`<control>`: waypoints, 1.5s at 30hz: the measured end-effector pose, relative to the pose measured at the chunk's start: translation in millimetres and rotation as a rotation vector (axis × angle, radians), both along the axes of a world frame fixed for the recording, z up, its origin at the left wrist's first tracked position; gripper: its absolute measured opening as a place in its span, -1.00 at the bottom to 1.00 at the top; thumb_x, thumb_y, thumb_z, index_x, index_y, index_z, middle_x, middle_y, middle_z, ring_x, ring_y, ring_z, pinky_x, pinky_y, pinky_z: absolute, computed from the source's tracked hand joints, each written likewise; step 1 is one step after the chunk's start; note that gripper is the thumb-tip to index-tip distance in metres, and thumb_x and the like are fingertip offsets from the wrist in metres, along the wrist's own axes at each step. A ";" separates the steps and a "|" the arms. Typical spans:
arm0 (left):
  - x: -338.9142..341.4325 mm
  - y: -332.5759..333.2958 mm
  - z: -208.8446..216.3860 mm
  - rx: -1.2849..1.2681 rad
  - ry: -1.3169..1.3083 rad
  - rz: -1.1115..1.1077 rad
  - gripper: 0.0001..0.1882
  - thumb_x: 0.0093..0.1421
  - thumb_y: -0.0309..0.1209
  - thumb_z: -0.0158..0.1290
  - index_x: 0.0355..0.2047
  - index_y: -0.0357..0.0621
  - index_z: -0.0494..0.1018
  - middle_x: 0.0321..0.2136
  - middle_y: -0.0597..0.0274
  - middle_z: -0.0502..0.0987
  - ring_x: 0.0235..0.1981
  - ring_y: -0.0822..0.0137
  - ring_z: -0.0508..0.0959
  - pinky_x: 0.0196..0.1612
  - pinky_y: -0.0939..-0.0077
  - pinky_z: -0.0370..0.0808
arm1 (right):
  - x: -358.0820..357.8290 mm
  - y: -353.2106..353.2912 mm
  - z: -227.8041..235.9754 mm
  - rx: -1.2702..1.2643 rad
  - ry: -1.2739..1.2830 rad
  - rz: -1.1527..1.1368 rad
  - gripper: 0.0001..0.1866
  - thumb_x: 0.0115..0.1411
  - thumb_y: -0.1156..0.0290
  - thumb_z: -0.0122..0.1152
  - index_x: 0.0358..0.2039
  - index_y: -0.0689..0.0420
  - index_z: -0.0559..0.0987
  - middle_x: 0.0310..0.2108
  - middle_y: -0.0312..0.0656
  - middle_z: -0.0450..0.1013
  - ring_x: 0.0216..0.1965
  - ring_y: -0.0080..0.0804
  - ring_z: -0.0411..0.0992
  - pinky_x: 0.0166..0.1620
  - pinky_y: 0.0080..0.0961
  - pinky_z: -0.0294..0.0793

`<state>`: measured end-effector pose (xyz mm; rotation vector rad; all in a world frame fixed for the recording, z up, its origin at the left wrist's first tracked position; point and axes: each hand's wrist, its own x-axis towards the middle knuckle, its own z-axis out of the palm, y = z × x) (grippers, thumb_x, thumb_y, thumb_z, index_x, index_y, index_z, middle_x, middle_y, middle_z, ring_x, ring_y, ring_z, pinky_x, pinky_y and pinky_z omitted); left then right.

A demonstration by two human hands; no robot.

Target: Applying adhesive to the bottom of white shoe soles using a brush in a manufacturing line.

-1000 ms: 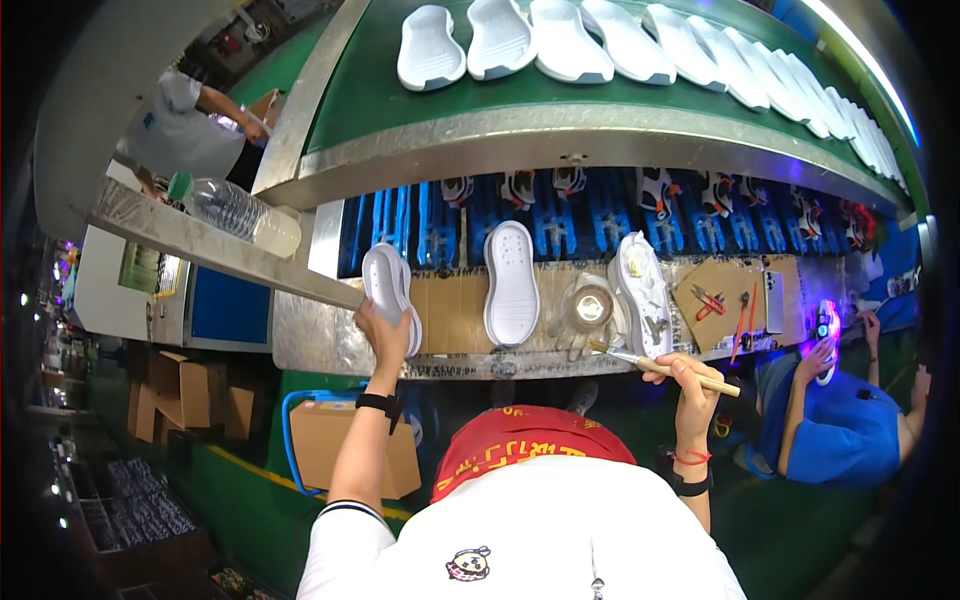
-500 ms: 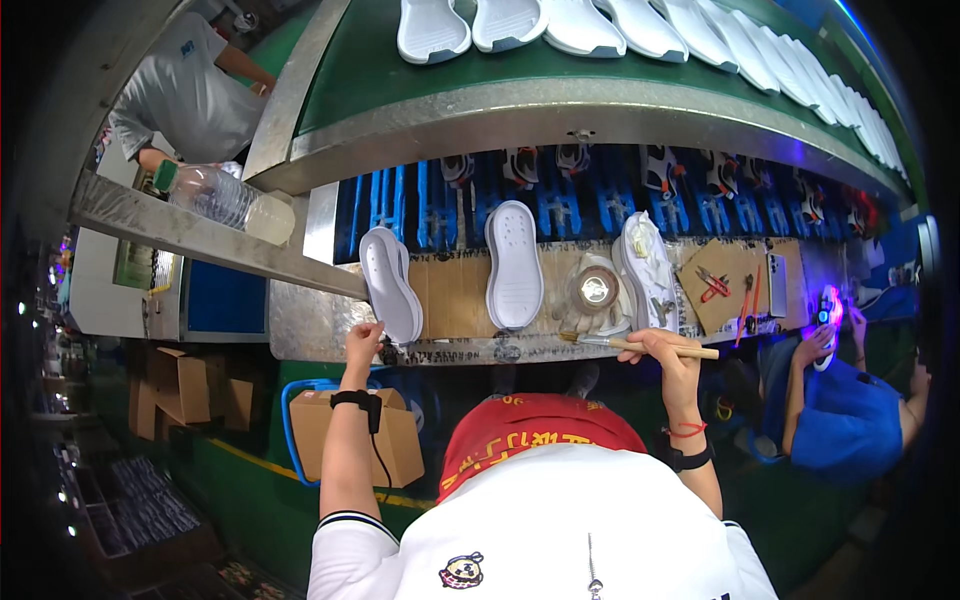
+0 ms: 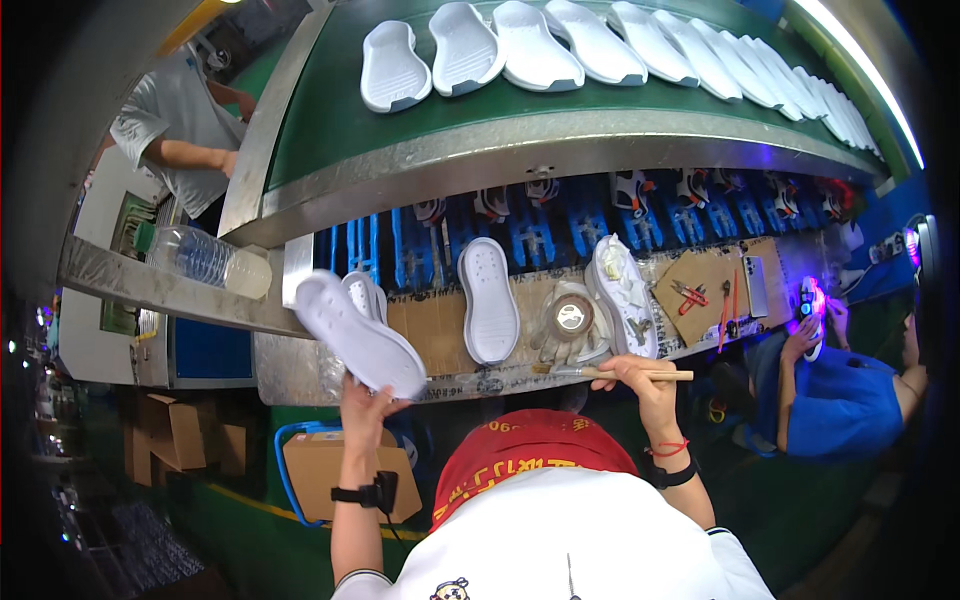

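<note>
My left hand (image 3: 366, 408) grips the near end of a white shoe sole (image 3: 358, 335), lifted and tilted above the bench's left end. Partly hidden behind it lies another white sole (image 3: 368, 292). A third sole (image 3: 488, 302), with small holes at its far end, rests on the cardboard in the middle. My right hand (image 3: 640, 385) is closed around the wooden handle of a flat paintbrush (image 3: 664, 375), its bristles pointing left over the bench's front edge. Beyond the brush stand a round brown container (image 3: 572, 318) with a shiny centre and a sole (image 3: 622, 290) holding crumpled white material.
White soles (image 3: 540, 45) line a green conveyor belt (image 3: 400, 135) behind a metal rail. Red-handled pliers (image 3: 690, 294) and a phone (image 3: 755, 287) lie at right. A plastic bottle (image 3: 205, 258) sits on the left beam. One person in blue (image 3: 850, 400) works at right, another stands far left.
My left hand has picked up a sole from the left end of the bench and raised it. The brush stays in my right hand. The whole view has shifted slightly.
</note>
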<state>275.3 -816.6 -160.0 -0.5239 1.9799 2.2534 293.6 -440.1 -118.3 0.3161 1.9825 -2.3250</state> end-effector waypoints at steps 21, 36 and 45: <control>-20.7 115.6 90.3 -0.199 0.279 -0.174 -0.54 0.10 -0.69 -0.04 0.04 -0.37 0.17 -0.17 0.08 0.43 -0.16 0.40 0.49 -0.13 0.59 0.47 | -41.4 -25.4 64.8 0.353 0.527 0.298 -0.86 0.02 0.58 0.06 -0.50 0.30 0.60 -0.60 -0.16 0.54 -0.61 -0.44 0.41 -0.45 -0.54 0.32; -17.0 111.6 88.7 -0.238 0.323 -0.189 -0.57 0.14 -0.63 -0.01 0.02 -0.39 0.17 -0.26 0.04 0.50 -0.27 0.41 0.54 -0.23 0.58 0.52 | -44.4 -16.3 65.2 0.358 0.608 0.354 -0.87 0.02 0.58 0.10 -0.48 0.24 0.62 -0.60 -0.24 0.54 -0.62 -0.48 0.41 -0.46 -0.55 0.32; -18.5 111.7 90.0 -0.261 0.328 -0.195 -0.58 0.13 -0.62 -0.01 -0.01 -0.41 0.18 -0.30 0.02 0.53 -0.31 0.39 0.57 -0.24 0.56 0.53 | -47.7 -16.6 67.7 0.413 0.610 0.310 -0.87 0.01 0.57 0.10 -0.49 0.20 0.63 -0.62 -0.28 0.53 -0.62 -0.48 0.40 -0.46 -0.54 0.32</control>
